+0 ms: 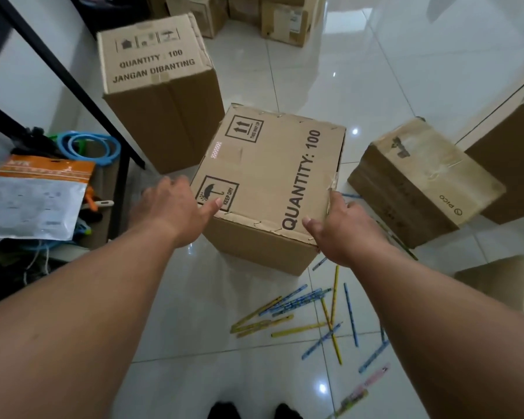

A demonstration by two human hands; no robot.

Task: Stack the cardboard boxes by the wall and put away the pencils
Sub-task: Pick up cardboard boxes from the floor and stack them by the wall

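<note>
A cardboard box (273, 170) marked QUANTITY: 100 sits on the tiled floor (194, 343), out from the floor's left edge, where a taller box (155, 68) stands. The left hand (176, 204) and right hand (342, 228) are spread wide against its opposite sides, thumbs on top, curled round nothing. Loose pencils (312, 316) lie scattered just beside the box's near corner and ahead of the person's feet, so a step taken with the lifted box blocking the view could skid on them, and flat palms may slip.
</note>
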